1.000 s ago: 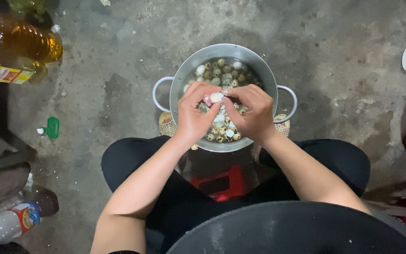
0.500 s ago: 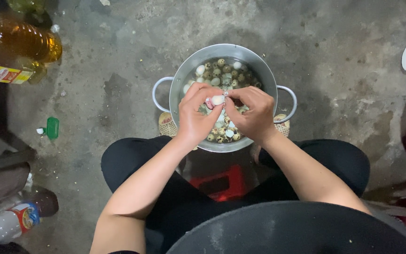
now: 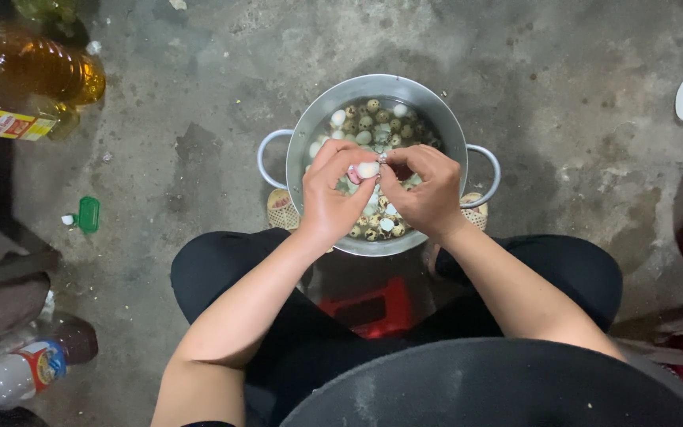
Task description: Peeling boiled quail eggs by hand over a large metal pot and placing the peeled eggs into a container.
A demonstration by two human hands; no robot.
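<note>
Head view: left hand [image 3: 327, 202] and right hand [image 3: 430, 195] pinch one small white peeled egg [image 3: 367, 169] above the round metal two-handled pot [image 3: 310, 134] of speckled eggs.

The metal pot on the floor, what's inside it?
The pot holds many small speckled eggs, some already white. Both hands cover its middle, so what lies beneath them and the bottom cannot be seen.

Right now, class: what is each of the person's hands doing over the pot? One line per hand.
Left hand: closed on a small pale egg, held at the fingertips.
Right hand: closed, fingertips pinching at the same egg above the metal pot.
</note>
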